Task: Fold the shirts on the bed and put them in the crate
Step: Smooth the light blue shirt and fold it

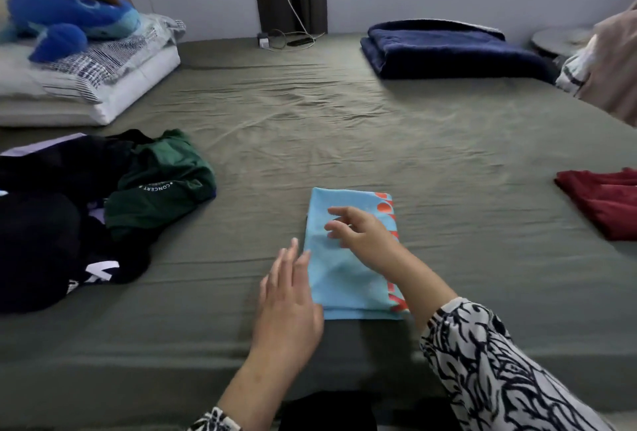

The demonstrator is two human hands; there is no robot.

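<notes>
You look down at a bed (310, 127) covered in an olive sheet. Near its front edge, at about 6 o'clock from the bed's middle, lies a light blue shirt (344, 258), folded into a tidy upright rectangle with orange print along its right side.

Your left hand (287, 310) lies flat with straight fingers held close together, its fingertips at the shirt's lower left edge. Your right hand (362, 234) hovers or rests over the shirt's middle, fingers loosely spread and slightly bent, gripping nothing; whether it touches the cloth is unclear. Both sleeves carry a black and white pattern.

At 9 o'clock from the shirt sits an unfolded pile (69, 223) of dark clothes, with a green shirt (162, 186) on its near side. At 3 o'clock, at the frame's right edge, lies a dark red garment (603, 203). At 1 o'clock, far back, rests a folded navy blanket (448, 48). At 10 o'clock, far back, a blue plush toy (65, 20) lies on stacked pillows (86, 92). A charger and cable (275, 41) sit at 12 o'clock by the wall. Nothing lies between your hands and the shirt.
</notes>
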